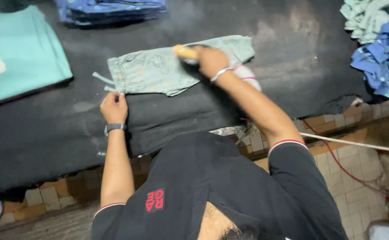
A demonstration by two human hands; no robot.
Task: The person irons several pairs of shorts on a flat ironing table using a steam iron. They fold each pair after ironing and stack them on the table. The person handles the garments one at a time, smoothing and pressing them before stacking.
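While the pale green shorts (168, 66) lie flat across the middle of the dark surface (48, 133), both hands work on them. The waistband points left, with its drawstring (103, 80) trailing off that end, and the leg runs right toward the far side.

The right hand (210, 60) sits on top of the shorts near their right half, fingers curled shut around a tool with a yellowish wooden handle (184, 52); what the tool's working end is, I cannot tell, since the hand and blur hide it. A silver bracelet (221, 73) circles that wrist.

The left hand (113, 108) rests at the lower left corner of the shorts, fingers closed, pinching or pressing the waistband edge. A dark watch (114, 128) is on that wrist.

Further out, a teal garment (21, 53) with white print lies at the left of the surface, well apart from the shorts. A blue folded stack (112, 11) sits at the far edge. At the right, a heap of green and blue clothes (379, 40) spills over the corner. Below the surface, tiled blocks (336, 155) show, with a white cord (359, 144) and a red wire (341, 169) crossing them.
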